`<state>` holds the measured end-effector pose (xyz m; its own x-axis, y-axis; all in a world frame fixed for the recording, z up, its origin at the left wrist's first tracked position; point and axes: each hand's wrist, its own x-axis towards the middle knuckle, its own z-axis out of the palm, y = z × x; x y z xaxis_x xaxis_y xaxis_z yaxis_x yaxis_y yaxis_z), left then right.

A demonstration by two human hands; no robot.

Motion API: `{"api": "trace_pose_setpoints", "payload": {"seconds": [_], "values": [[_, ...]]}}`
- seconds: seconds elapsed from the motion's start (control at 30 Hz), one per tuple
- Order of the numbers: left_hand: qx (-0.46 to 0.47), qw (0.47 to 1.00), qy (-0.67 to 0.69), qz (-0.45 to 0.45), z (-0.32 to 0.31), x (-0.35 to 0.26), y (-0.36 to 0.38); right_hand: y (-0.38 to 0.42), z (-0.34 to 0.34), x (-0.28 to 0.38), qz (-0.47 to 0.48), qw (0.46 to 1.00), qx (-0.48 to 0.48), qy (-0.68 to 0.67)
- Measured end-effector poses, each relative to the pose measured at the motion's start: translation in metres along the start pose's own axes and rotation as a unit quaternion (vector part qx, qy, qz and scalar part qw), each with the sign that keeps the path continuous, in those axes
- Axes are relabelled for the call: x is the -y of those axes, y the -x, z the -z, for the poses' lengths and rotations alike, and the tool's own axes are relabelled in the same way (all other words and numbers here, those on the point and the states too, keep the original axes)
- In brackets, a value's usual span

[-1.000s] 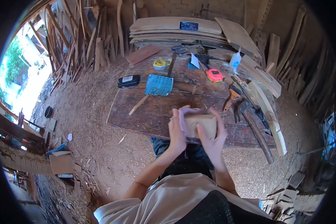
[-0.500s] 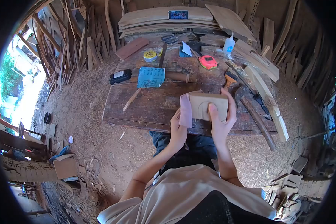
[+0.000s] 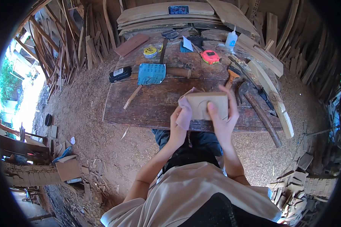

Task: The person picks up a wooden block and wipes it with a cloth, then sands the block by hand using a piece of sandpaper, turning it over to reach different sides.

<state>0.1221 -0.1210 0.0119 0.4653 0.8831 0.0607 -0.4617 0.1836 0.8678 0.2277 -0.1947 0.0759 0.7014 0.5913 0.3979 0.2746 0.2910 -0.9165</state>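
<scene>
A pale wooden block with a curved line on its face is held over the front edge of the workbench. My right hand grips its right end, thumb pressed on the face and fingers around the far side. My left hand is closed on a soft, bent pale pink sheet, which lies against the block's left end. Part of the left fingers is hidden behind the sheet and block.
On the workbench lie blue printed sandpaper, a hammer, a yellow tape, a pink tape measure, a brush and a wooden stick. A glue bottle stands behind. A phone rests on stacked planks.
The pink sheet has gone from nearly flat to crumpled and bent at the block's left end. Both hands and the block have shifted slightly left.
</scene>
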Motion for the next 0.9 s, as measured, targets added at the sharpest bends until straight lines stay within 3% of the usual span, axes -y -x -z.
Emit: {"api": "trace_pose_setpoints", "payload": {"seconds": [0.1,0.2,0.27,0.37,0.47,0.63,0.7,0.73,0.83,0.9], "values": [[-0.056,0.997,0.025,-0.039,0.002,-0.011,-0.013,0.014,-0.003,-0.013,0.043,0.998,0.040,0.035],[-0.033,0.995,0.023,-0.087,-0.004,-0.020,-0.014,0.020,-0.007,-0.017,0.038,0.998,0.046,0.037],[-0.018,0.999,0.024,-0.035,0.011,-0.006,0.000,0.013,-0.008,-0.014,0.026,0.999,-0.025,-0.015],[0.077,0.997,-0.005,-0.006,0.009,0.003,0.012,0.006,-0.008,-0.006,0.048,0.998,-0.034,0.006],[0.011,0.999,0.048,0.015,0.001,-0.003,0.008,0.007,-0.009,-0.010,0.091,0.993,-0.029,0.066],[0.070,0.997,0.020,0.039,0.015,0.009,0.008,0.003,0.004,-0.006,0.057,0.998,-0.007,0.033],[0.130,0.989,0.052,-0.050,0.008,0.002,0.011,-0.001,0.005,-0.001,0.049,0.998,-0.027,0.024],[0.130,0.989,0.052,-0.050,-0.004,-0.011,0.012,-0.001,0.005,-0.001,0.049,0.998,-0.027,0.023],[0.053,0.996,0.072,-0.004,-0.025,-0.032,0.010,0.002,0.003,-0.008,0.000,1.000,0.007,-0.030],[-0.002,0.997,0.068,0.032,-0.014,-0.025,0.001,0.009,-0.005,-0.014,0.030,0.999,0.011,-0.003]]}}
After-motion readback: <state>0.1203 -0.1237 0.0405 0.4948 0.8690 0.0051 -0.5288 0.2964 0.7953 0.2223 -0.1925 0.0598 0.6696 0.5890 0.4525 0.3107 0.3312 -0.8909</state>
